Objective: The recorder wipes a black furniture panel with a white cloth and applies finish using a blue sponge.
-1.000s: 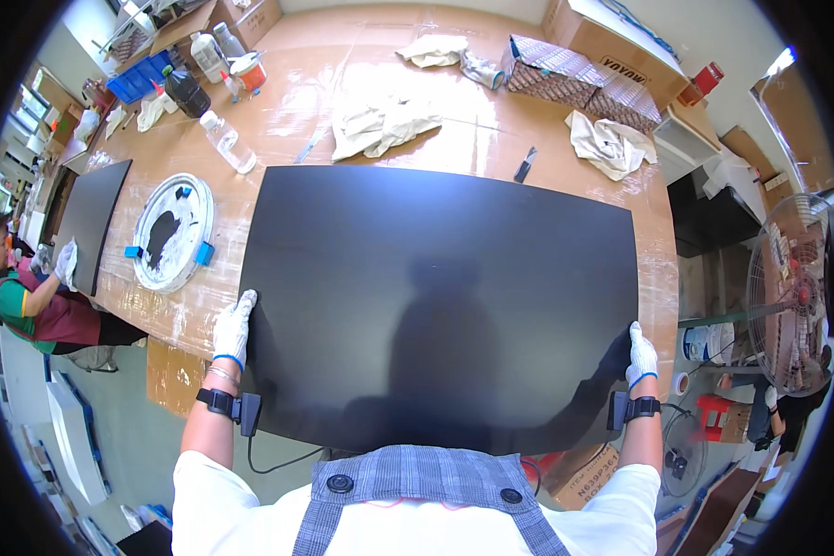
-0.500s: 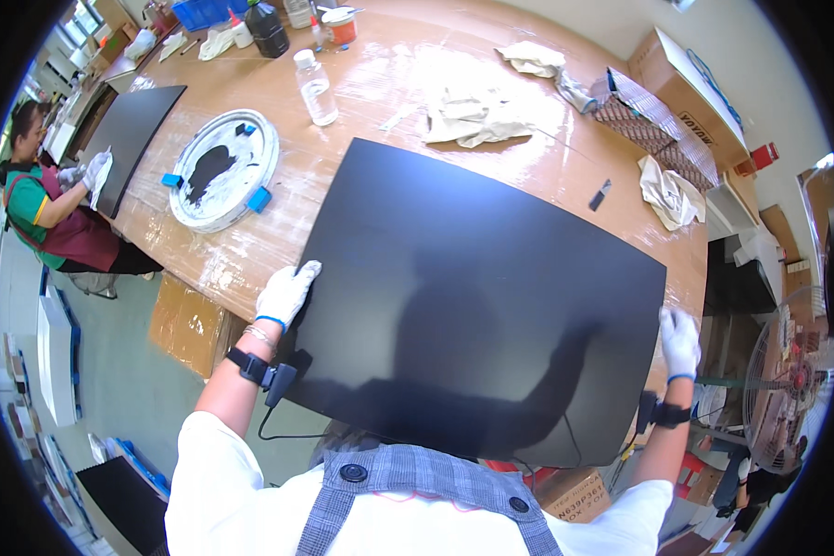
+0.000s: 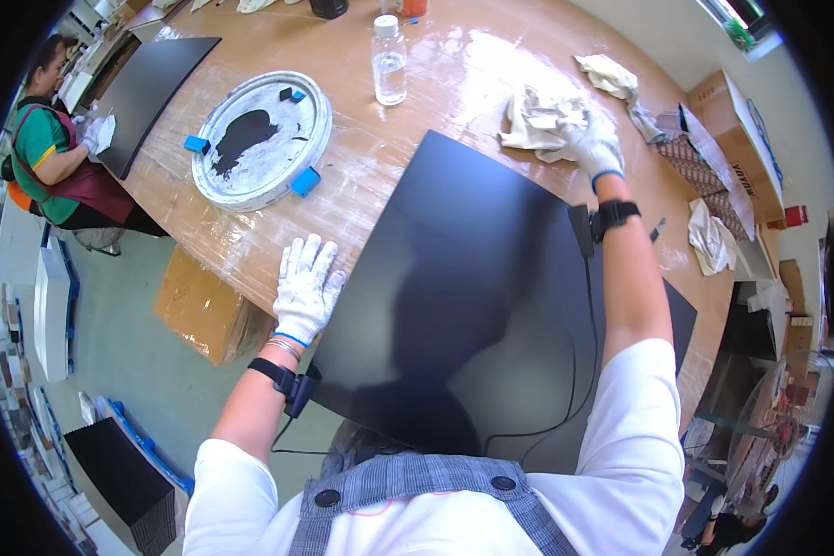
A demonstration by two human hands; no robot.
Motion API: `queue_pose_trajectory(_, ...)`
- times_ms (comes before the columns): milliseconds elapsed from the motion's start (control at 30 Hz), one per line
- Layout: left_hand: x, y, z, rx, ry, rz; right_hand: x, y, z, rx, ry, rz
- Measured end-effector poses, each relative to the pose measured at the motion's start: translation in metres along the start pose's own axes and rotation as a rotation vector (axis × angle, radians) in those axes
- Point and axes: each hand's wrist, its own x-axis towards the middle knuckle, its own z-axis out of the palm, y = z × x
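Observation:
A large black panel lies on the table in front of me, its surface reflecting my dark outline. My left hand, in a white glove, rests with fingers spread on the tabletop at the panel's left edge. Stretched across the panel, my right arm reaches past its far edge. There my right hand, also gloved, has its fingers closed on a crumpled white rag lying on the table. A dark strap with a small device and cable sits on each wrist.
A round white lid with black paste and blue blocks stands left of the panel. Beyond are a clear bottle and another rag. Cartons stand far right. At left, a co-worker wipes another black panel.
My right hand has left the panel's right edge and moved forward onto the rag. My left hand has spread flat beside the panel. The view has shifted rightward.

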Motion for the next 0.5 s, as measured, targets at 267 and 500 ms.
queue_pose_trajectory(267,0.007,0.006,-0.003,-0.106,0.019,0.005,0.057,0.055,0.096,-0.511,-0.178,0.011)
queue_pose_trajectory(500,0.0,-0.005,-0.006,-0.017,0.028,0.035,-0.005,0.001,0.013,0.822,-0.123,0.192)
